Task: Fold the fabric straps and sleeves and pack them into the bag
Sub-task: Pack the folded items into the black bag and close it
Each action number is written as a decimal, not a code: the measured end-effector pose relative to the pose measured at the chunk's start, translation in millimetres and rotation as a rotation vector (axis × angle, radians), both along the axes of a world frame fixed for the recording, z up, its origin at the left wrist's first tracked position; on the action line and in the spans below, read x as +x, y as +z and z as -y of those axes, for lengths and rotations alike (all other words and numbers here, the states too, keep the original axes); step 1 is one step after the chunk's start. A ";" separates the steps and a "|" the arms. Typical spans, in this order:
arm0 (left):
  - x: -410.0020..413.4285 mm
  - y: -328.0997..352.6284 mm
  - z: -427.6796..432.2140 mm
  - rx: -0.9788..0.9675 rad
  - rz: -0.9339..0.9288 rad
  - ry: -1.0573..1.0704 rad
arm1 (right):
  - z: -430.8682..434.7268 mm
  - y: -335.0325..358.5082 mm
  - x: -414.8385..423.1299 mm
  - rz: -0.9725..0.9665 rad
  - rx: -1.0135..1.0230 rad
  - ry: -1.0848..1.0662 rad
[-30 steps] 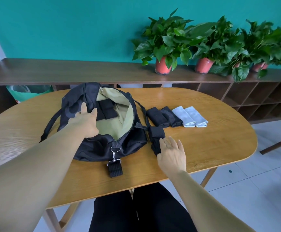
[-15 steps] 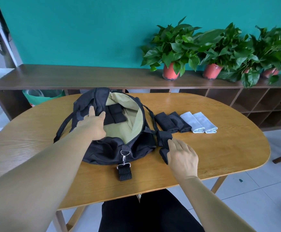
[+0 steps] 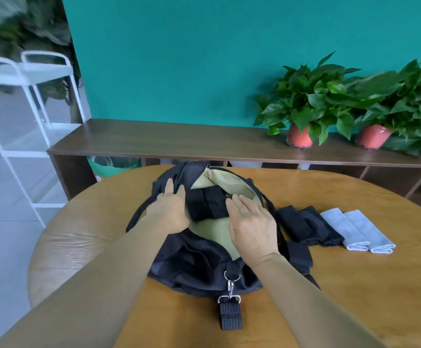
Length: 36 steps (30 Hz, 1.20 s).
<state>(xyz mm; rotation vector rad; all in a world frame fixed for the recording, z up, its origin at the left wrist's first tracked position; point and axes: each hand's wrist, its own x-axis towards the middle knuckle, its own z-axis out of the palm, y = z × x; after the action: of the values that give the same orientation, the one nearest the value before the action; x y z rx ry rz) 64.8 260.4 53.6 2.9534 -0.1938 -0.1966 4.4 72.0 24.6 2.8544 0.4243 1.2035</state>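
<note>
while the flat left hand [image 3: 171, 209] rests on the bag rim [image 3: 232, 178], the released right hand [image 3: 252, 227] touches folded straps [image 3: 204, 204] inside.

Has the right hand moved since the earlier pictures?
Yes. The right hand went left, from the table beside the bag to over its open mouth, farther from the white sleeves.

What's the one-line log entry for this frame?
left hand: open, at bag rim | right hand: open, over black folded pieces inside | white sleeves: on table
</note>
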 end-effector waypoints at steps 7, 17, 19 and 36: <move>9.3 -3.4 -5.1 -0.081 -0.024 -0.005 | -45.9 -9.0 60.9 -0.216 -0.136 -0.041; 11.0 -11.4 -7.0 -0.144 0.067 0.022 | -69.1 -33.5 96.5 -0.386 -0.222 -0.115; 10.1 -10.8 -6.5 -0.153 0.068 0.020 | -69.3 -43.7 97.4 -0.485 -0.276 -0.129; 5.2 -7.3 -3.6 -0.072 0.110 0.001 | -61.9 -45.7 94.7 -0.534 -0.258 -0.058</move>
<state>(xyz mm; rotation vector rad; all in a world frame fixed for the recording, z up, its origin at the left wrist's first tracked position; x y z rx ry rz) 70.0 263.9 46.3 2.8939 -0.2094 -0.0268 99.1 133.9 -21.2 2.8901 0.4575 0.3261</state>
